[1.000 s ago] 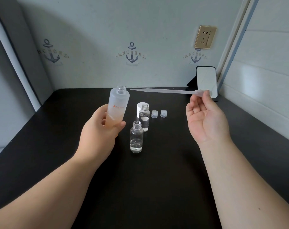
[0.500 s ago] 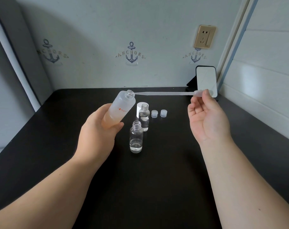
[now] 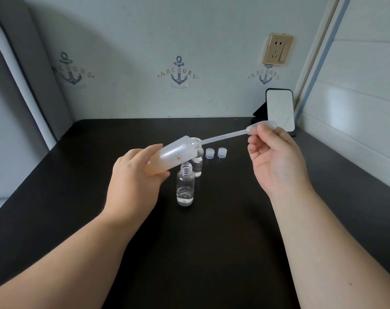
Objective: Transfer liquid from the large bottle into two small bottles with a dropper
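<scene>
My left hand (image 3: 133, 184) grips the large frosted bottle (image 3: 176, 153), tilted far to the right with its open neck pointing at the dropper. My right hand (image 3: 276, 161) pinches the bulb of the clear plastic dropper (image 3: 225, 137), whose thin tip sits inside the bottle's neck. Below the large bottle stands a small clear bottle (image 3: 185, 188), open, with a little liquid at its bottom. A second small bottle (image 3: 198, 167) stands just behind it, partly hidden by the large bottle.
Two small clear caps (image 3: 215, 152) lie on the black table (image 3: 211, 241) right of the bottles. A phone (image 3: 279, 110) leans on a stand at the back right corner. Walls close in the table at the back and right.
My left hand has tilted the large bottle further towards the right. The dropper's tip, outside the neck a second ago, has gone into it.
</scene>
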A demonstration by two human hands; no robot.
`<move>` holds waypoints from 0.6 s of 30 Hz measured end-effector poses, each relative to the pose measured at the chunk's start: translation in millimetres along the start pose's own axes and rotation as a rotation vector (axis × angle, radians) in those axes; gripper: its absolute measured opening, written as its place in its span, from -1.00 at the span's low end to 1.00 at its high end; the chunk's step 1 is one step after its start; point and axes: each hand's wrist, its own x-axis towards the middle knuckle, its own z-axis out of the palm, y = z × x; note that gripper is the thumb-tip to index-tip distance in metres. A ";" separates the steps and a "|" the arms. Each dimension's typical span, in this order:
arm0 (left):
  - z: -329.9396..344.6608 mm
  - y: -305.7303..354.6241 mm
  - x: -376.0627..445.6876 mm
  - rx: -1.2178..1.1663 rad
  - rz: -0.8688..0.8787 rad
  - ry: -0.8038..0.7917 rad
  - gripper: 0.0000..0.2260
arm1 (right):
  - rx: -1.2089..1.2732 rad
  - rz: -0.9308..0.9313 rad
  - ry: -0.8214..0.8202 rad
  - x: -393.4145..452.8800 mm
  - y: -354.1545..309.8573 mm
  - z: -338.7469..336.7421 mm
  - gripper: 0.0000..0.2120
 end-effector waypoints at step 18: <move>2.5 -1.1 0.1 0.018 0.050 -0.026 -0.47 | -0.270 0.074 -0.211 -9.1 11.2 13.1 -0.92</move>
